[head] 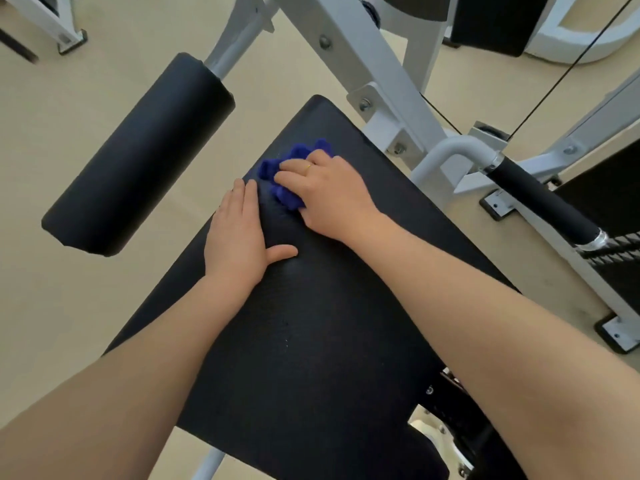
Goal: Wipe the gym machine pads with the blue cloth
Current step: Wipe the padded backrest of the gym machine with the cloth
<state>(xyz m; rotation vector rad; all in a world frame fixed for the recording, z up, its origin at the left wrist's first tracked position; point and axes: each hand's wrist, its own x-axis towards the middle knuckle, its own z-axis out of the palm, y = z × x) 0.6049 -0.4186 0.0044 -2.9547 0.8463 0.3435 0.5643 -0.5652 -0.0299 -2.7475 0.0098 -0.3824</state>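
A flat black seat pad (pixel 311 341) fills the middle of the view. The blue cloth (pixel 287 174) lies bunched on its far part. My right hand (pixel 329 195) presses down on the cloth, fingers curled over it, a ring on one finger. My left hand (pixel 242 237) rests flat on the pad just left of the cloth, fingers together, thumb spread, holding nothing. A black roller pad (pixel 138 157) hangs to the left of the seat, apart from both hands.
The white machine frame (pixel 374 64) rises behind the seat. A black foam handle (pixel 543 206) juts out at the right, with thin cables (pixel 554 84) above it. The beige floor (pixel 69 306) shows at the left. Another machine's foot (pixel 65 36) stands far left.
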